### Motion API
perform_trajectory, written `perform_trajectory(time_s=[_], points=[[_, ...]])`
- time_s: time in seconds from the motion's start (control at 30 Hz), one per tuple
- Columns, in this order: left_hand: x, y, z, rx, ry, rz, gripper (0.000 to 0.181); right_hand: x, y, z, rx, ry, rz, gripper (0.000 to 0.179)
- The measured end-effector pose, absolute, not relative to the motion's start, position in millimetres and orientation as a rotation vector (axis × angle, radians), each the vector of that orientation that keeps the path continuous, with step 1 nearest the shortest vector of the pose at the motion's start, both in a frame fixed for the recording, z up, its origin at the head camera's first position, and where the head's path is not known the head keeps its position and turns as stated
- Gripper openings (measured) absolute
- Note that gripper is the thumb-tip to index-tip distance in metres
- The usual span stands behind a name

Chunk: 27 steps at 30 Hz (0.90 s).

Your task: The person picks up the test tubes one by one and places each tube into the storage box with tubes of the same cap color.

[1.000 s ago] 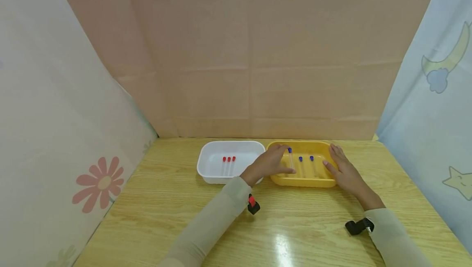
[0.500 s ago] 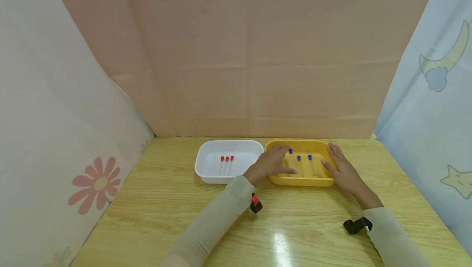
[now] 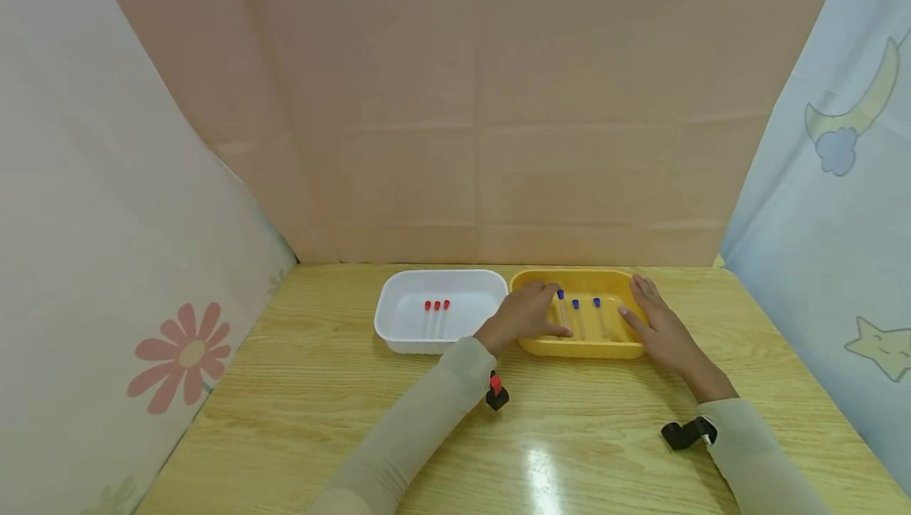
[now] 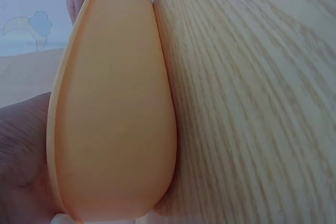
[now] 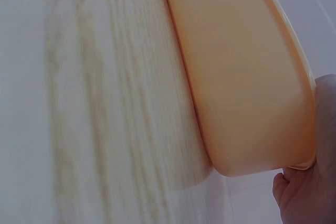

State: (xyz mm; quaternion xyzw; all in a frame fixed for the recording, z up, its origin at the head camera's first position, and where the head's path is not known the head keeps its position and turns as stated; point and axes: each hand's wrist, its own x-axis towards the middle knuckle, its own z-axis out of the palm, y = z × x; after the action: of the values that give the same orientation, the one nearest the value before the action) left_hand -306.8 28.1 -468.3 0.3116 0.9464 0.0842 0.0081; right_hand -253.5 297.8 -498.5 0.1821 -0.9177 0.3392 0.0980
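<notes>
My left hand (image 3: 523,313) reaches over the left end of the yellow tray (image 3: 580,349). Between its thumb and forefinger it holds a slim clear test tube with a blue cap (image 3: 561,294), cap toward the back. Two more blue-capped tubes, one with its cap (image 3: 596,303) farther right, lie beside it in the tray. At the tray's right end my right hand (image 3: 665,337) grips the rim, thumb inside and fingers outside. In the left wrist view the tray wall (image 4: 115,98) hides the tubes; the right wrist view shows only the tray's outside (image 5: 247,87) and part of the hand.
A white tray (image 3: 398,333) stands to the left, close against the yellow one, with three red-capped tubes (image 3: 437,306) lying in it. Both trays sit near the back of the wooden table (image 3: 306,420). A brown backdrop (image 3: 477,104) rises behind, with patterned cloths at both sides.
The blue-capped tube in my left hand has lowered slightly and come a little nearer the other tubes. My right hand keeps its place on the tray; the head view has shifted slightly.
</notes>
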Motion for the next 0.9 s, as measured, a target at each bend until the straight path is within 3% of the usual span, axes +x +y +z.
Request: perform_trajectory(time_s=[0.9], points=[[-305.4,32.6,-474.9,0.951,3.015,0.016,0.086,-251.4,296.6,-497.1,0.527,-2.731,0.995,0.070]])
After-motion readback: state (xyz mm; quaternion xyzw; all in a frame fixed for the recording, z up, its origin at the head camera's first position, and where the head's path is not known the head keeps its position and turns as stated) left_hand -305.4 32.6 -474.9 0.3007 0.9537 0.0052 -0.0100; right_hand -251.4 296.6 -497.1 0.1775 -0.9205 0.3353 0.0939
